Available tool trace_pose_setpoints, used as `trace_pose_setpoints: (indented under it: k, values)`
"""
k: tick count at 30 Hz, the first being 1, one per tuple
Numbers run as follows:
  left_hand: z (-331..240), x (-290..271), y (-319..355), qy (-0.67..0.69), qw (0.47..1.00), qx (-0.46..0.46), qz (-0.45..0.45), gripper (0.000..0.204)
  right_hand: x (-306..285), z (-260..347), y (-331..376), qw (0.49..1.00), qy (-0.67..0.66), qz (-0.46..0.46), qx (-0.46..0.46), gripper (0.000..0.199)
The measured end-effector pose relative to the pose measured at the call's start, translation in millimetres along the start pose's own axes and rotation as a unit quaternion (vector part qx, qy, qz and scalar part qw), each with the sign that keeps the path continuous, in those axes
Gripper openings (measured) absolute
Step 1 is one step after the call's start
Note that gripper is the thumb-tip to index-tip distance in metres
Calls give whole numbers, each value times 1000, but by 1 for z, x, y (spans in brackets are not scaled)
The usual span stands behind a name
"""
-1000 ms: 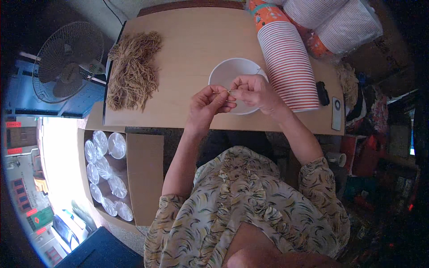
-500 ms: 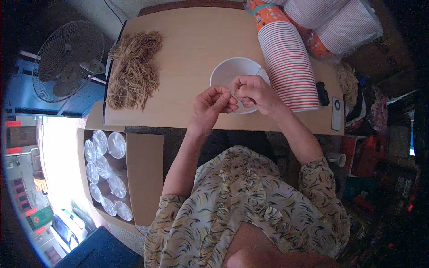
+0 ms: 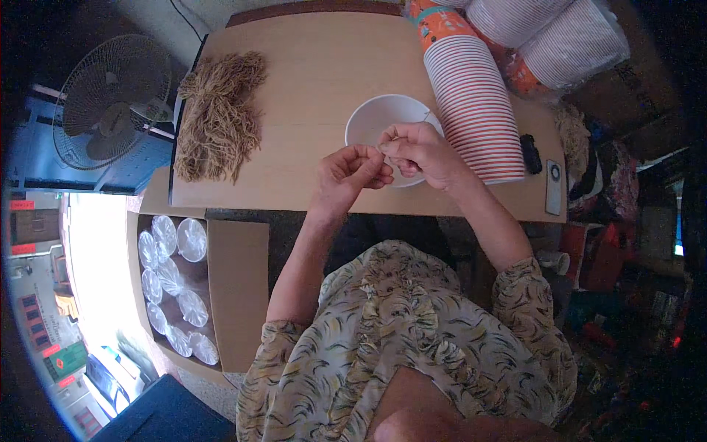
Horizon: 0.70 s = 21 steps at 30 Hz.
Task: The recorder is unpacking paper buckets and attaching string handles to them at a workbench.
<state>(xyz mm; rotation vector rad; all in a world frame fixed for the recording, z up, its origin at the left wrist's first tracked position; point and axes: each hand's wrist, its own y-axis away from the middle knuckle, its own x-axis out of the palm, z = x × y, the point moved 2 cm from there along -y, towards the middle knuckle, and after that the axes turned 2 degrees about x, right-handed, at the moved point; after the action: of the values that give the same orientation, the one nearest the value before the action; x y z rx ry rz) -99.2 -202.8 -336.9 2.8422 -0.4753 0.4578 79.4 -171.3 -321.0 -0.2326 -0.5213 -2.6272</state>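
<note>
Both hands meet over the near rim of a white paper bowl [image 3: 374,118] on the table. My left hand [image 3: 352,173] pinches thumb against forefinger, its other fingers curled. My right hand [image 3: 417,153] is closed in a similar pinch, its fingertips touching or almost touching the left ones. Whatever sits between the fingertips is too small to make out. A thin strand or stick shows at the bowl's right inner rim. Close to the right hand lies a long stack of nested white bowls with red rims [image 3: 475,107].
A bundle of tan, crinkled strands [image 3: 221,114] lies at the table's left. More wrapped bowl stacks [image 3: 578,48] stand back right. A black object [image 3: 531,153] and a pale flat object [image 3: 554,188] lie at the right edge. An open carton [image 3: 239,295] holds several plastic-wrapped bowls; a fan [image 3: 110,103] stands left.
The right fingertips have lifted slightly, and their pinch has turned more upright. The left hand has barely moved. The small pale bit seen between the fingers is now hidden.
</note>
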Motion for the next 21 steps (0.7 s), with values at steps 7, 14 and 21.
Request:
trace_pose_setpoints:
  k: [7, 14, 21]
  values:
    - [5, -3, -1, 6, 1000, 18, -12, 19, -1, 2, 3, 1000, -15, -7, -10, 20]
    - [6, -3, -1, 22, 999, 21, -18, 19, -6, -2, 5, 998, 51, -15, -20, 17]
    - [8, -4, -2, 49, 998, 30, -25, 17, -3, 2, 7, 997, 81, -8, -15, 17]
